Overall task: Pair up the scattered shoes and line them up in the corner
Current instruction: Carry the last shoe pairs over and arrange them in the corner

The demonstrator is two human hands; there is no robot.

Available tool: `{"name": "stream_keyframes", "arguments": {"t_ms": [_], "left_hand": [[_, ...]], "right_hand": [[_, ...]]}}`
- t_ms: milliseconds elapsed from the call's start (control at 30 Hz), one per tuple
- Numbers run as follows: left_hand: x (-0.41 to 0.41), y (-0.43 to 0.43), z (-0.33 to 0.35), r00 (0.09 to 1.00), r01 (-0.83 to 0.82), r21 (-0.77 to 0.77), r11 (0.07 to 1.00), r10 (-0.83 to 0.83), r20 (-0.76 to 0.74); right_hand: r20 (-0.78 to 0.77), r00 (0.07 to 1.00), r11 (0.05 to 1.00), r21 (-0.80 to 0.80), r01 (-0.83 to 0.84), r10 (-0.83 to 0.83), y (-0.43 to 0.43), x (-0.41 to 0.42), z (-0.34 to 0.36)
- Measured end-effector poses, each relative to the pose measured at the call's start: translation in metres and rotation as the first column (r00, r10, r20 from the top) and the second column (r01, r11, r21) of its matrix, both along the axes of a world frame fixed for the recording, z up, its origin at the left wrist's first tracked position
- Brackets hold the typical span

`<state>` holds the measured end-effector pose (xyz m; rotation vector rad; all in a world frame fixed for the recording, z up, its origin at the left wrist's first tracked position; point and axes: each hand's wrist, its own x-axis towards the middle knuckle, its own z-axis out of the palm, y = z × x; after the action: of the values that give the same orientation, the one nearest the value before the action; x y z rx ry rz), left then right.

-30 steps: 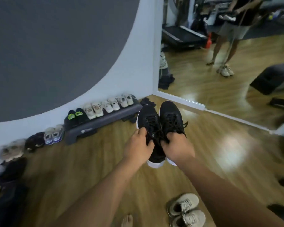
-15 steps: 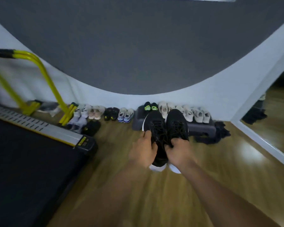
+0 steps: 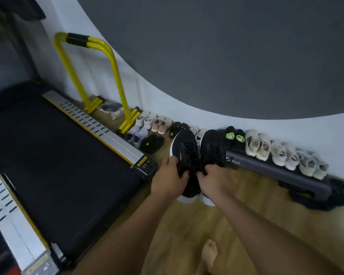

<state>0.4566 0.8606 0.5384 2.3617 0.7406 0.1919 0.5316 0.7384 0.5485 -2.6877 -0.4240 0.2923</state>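
I carry a pair of black sneakers with white soles side by side in the air. My left hand [image 3: 168,179] grips the left black sneaker [image 3: 185,147] at its opening. The right black sneaker [image 3: 213,145] is held the same way by my right hand [image 3: 214,180]. Behind them a row of paired shoes runs along the white wall. White and pink pairs [image 3: 157,122] and dark pairs [image 3: 152,142] stand on the floor. Black-and-green shoes [image 3: 234,136] and several pale sneakers [image 3: 282,153] sit on a dark step platform [image 3: 282,172].
A black treadmill [image 3: 58,165] fills the left side, its end near my left hand. A yellow metal frame [image 3: 99,80] stands by the wall behind it. Dark cloth [image 3: 326,199] lies at the platform's right end. Wooden floor [image 3: 187,225] lies below, with my bare foot [image 3: 209,255].
My view has swung left and moved nearer the wall; the treadmill and yellow frame now fill the left. The black sneakers stay held in both hands, now in front of the shoe row.
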Motion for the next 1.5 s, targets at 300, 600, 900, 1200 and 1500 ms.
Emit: {"name": "stream_keyframes", "arguments": {"t_ms": [300,600,900,1200,1500], "left_hand": [[0.088,0.044,-0.015,0.986,-0.109,-0.025,0.994,0.105,-0.131],[0.175,0.068,-0.045,0.941,-0.102,-0.129,0.986,0.054,-0.333],[0.283,0.166,-0.105,0.887,-0.193,-0.179,0.965,0.093,-0.452],[0.414,0.295,-0.226,0.788,-0.172,-0.306,0.936,-0.056,-0.613],[0.480,0.383,-0.437,0.753,-0.184,-0.361,0.914,-0.105,-0.650]], "right_hand": [[-0.074,0.994,0.996,-0.016,-0.084,0.083,0.054,0.116,-0.040],[-0.216,0.965,0.985,-0.062,-0.163,0.146,0.089,0.211,-0.078],[-0.282,0.951,0.984,-0.089,-0.154,0.124,0.181,0.304,-0.123],[-0.451,0.892,0.990,-0.137,-0.034,-0.032,0.308,0.403,-0.232],[-0.628,0.768,0.985,-0.173,0.026,-0.130,0.385,0.468,-0.452]]}}
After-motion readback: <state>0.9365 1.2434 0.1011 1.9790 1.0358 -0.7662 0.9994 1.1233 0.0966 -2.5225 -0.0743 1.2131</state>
